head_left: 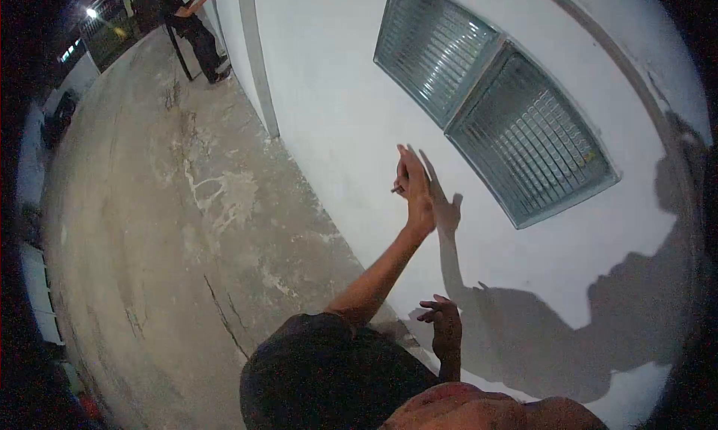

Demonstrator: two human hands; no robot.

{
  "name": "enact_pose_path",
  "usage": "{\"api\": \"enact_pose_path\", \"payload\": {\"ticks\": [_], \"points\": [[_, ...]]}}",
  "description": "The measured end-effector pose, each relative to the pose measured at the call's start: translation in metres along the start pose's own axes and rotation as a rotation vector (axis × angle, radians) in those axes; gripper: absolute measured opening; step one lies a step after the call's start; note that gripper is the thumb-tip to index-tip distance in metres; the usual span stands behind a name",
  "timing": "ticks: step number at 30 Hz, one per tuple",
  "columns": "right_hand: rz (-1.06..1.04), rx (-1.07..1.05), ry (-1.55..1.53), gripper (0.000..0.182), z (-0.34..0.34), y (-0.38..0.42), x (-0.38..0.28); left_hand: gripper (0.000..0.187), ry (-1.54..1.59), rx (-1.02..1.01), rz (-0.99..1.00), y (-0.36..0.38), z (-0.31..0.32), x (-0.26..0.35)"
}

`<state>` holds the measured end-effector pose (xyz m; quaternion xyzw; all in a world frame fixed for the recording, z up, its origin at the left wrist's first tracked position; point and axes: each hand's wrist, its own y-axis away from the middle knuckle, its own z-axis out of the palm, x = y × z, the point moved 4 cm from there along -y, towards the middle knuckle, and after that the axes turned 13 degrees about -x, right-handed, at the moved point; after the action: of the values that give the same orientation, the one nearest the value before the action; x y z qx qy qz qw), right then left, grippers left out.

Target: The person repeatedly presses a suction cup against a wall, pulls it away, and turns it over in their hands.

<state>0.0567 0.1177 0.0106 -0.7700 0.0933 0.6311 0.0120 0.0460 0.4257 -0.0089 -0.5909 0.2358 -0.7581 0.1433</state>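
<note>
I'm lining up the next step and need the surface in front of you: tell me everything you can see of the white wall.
The white wall looks like smooth painted plaster, running from the concrete floor up past a two-pane window of ribbed glass set in a pale frame. A raised trim band runs along its far edge and a white post stands against it. The left hand, holding a small thin object, is raised close to it; contact cannot be judged. The right hand is lower, near it. Dark arm and body shadows fall across it.

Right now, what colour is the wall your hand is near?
White wall, seen from the head camera, beside the left hand.
</note>
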Motion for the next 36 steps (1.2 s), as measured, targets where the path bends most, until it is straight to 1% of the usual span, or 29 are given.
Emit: {"api": "enact_pose_path", "payload": {"ticks": [1, 3, 5, 6, 8, 9, 10, 11, 12, 13, 14, 15, 16, 17, 18, 21, 22, 24, 25, 26, 28, 30, 32, 33, 34, 35, 36], "points": [[0.004, -0.007, 0.045, 0.033, -0.001, -0.002, -0.001, 0.09, -0.179, -0.051, -0.029, 0.003, 0.002, 0.015], [0.005, -0.019, 0.091, 0.032, -0.002, 0.006, -0.005, 0.084, -0.234, 0.043, 0.029, -0.043, -0.019, -0.058], [-0.042, 0.043, 0.058, 0.043, -0.004, 0.01, -0.005, 0.081, -0.27, 0.089, 0.1, -0.09, -0.024, -0.044], [-0.056, 0.036, 0.051, 0.043, -0.004, 0.011, -0.002, 0.087, 0.181, 0.156, 0.032, -0.108, -0.025, -0.005], [-0.027, 0.113, -0.022, 0.041, -0.009, 0.026, 0.009, 0.094, 0.271, 0.145, 0.099, -0.115, -0.03, -0.01], [-0.101, 0.086, 0.086, 0.042, -0.01, 0.028, 0.015, 0.093, 0.371, 0.014, 0.124, -0.093, -0.026, -0.044], [-0.177, 0.067, 0.192, 0.042, -0.01, 0.029, 0.015, 0.092, 0.478, -0.115, 0.158, -0.073, -0.016, -0.041], [-0.113, 0.053, 0.029, 0.043, -0.01, 0.032, 0.022, 0.092, 0.471, -0.11, 0.169, -0.054, -0.004, -0.04], [-0.044, 0.039, -0.136, 0.044, -0.009, 0.034, 0.026, 0.088, 0.462, -0.149, 0.146, -0.035, 0.009, -0.012], [-0.049, 0.03, -0.135, 0.044, -0.012, 0.035, 0.03, 0.085, 0.454, -0.188, 0.122, -0.023, 0.018, -0.001], [-0.09, 0.019, -0.024, 0.044, -0.014, 0.036, 0.033, 0.085, 0.447, -0.185, 0.127, -0.043, 0.014, 0.002], [-0.1, 0.013, 0.028, 0.045, -0.014, 0.045, 0.03, 0.085, 0.203, -0.093, 0.183, -0.075, 0.004, -0.005], [-0.111, 0.008, 0.08, 0.045, -0.013, 0.052, 0.021, 0.086, -0.041, -0.008, 0.226, -0.085, -0.003, -0.003], [-0.099, 0.006, 0.074, 0.045, -0.015, 0.056, 0.01, 0.086, -0.042, -0.01, 0.226, -0.083, -0.004, -0.005], [-0.094, 0.009, 0.067, 0.045, -0.017, 0.06, 0.001, 0.087, 0.094, -0.004, 0.24, -0.083, -0.006, 0.001], [-0.065, 0.011, 0.008, 0.046, -0.028, 0.081, 0.005, 0.09, 0.5, 0.007, 0.291, -0.089, -0.001, 0.03], [-0.075, 0.016, 0.004, 0.046, -0.034, 0.088, 0.009, 0.098, 0.505, 0.021, 0.278, -0.059, 0.016, 0.04], [-0.115, -0.023, 0.047, 0.049, -0.042, 0.103, 0.022, 0.088, 0.393, -0.008, 0.272, -0.005, 0.046, 0.014], [-0.106, -0.031, 0.042, 0.049, -0.047, 0.109, 0.03, 0.085, 0.192, -0.019, 0.196, 0.024, 0.06, 0.04], [-0.13, -0.038, 0.05, 0.05, -0.053, 0.111, 0.037, 0.082, -0.142, -0.013, 0.077, 0.048, 0.068, 0.066], [-0.138, -0.047, 0.05, 0.051, -0.059, 0.124, 0.042, 0.076, -0.356, 0.014, -0.092, 0.042, 0.066, 0.081], [-0.14, -0.077, 0.093, 0.051, -0.068, 0.135, 0.038, 0.079, -0.178, 0.061, 0.07, -0.007, 0.051, 0.022], [-0.136, -0.066, 0.103, 0.049, -0.08, 0.151, 0.048, 0.082, 0.005, 0.103, 0.239, -0.013, 0.046, 0.032], [-0.137, -0.068, 0.106, 0.048, -0.084, 0.158, 0.052, 0.085, -0.008, 0.056, 0.244, -0.005, 0.046, 0.035], [-0.139, -0.071, 0.109, 0.047, -0.088, 0.164, 0.055, 0.089, -0.022, 0.01, 0.252, 0.005, 0.048, 0.053], [-0.11, -0.068, 0.064, 0.047, -0.092, 0.169, 0.054, 0.073, 0.294, 0.07, 0.138, 0.027, 0.064, 0.059], [-0.079, -0.065, 0.02, 0.047, -0.098, 0.17, 0.055, 0.081, 0.374, -0.029, 0.318, 0.056, 0.081, 0.077]]}}
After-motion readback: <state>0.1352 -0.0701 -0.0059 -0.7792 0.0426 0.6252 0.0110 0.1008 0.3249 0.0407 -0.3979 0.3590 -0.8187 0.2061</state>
